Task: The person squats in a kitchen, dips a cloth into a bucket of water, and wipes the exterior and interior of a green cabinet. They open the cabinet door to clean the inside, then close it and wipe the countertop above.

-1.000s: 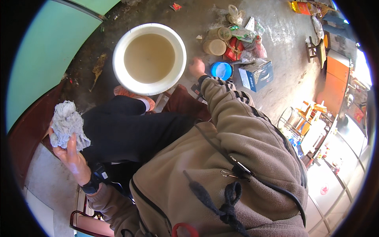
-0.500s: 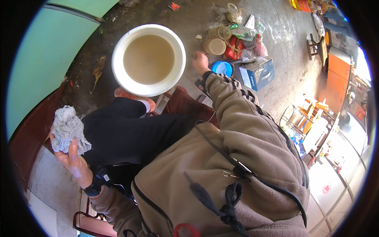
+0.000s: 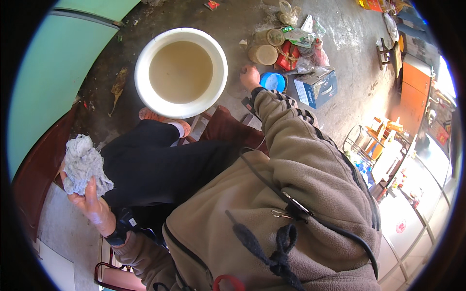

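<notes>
A crumpled light-grey cloth is gripped in my left hand, held up at the lower left beside my dark trouser leg. My right hand is closed, its fingers curled; whether anything is in them is hidden. It hovers between the white basin and a round blue tub, close to the tub's left edge. Cloudy brownish water fills much of the basin. Just beyond my right hand lie two jars, the nearer with a tan lid.
Past the tub are a red box, plastic bags and a dark blue carton. A small stool stands at the far right. A pale green panel borders the left, with a dark red wooden piece below it.
My right hand has shifted slightly right toward the blue tub, its fingers drawn in more. My left hand and its cloth sit slightly lower in view.
</notes>
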Demonstrator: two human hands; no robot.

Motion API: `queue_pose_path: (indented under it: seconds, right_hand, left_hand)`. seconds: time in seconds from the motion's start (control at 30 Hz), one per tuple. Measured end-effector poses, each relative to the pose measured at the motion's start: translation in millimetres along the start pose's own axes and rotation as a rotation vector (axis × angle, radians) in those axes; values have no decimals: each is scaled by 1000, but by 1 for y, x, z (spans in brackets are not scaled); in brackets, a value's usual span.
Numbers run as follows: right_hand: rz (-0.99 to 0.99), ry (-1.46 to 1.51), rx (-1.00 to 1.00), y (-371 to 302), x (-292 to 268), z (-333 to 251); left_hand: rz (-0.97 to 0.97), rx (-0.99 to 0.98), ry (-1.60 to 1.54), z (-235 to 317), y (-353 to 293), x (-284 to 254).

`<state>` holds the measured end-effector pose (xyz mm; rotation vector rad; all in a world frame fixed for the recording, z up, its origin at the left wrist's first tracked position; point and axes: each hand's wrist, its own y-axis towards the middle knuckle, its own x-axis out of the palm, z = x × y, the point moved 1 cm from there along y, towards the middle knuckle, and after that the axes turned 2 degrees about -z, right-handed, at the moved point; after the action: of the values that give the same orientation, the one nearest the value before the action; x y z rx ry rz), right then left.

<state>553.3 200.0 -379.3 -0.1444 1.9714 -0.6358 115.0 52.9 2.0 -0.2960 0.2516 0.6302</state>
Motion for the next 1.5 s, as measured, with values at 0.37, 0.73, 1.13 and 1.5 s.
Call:
queue_pose_path:
  seconds: [0.37, 0.73, 1.13, 1.5]
  right_hand:
    - [-336, -240, -67, -23, 15, 3]
    - [-256, -164, -12, -26, 35, -11]
    - [18, -51, 29, 12, -1, -5]
    - [-673, 383, 231, -14, -21, 1]
  left_hand:
    - [59, -15, 11, -2, -1, -3]
    - [-68, 35, -34, 2, 2, 1]
    - [-7, -24, 6, 6, -1, 5]
    - [-59, 47, -12, 3, 5, 8]
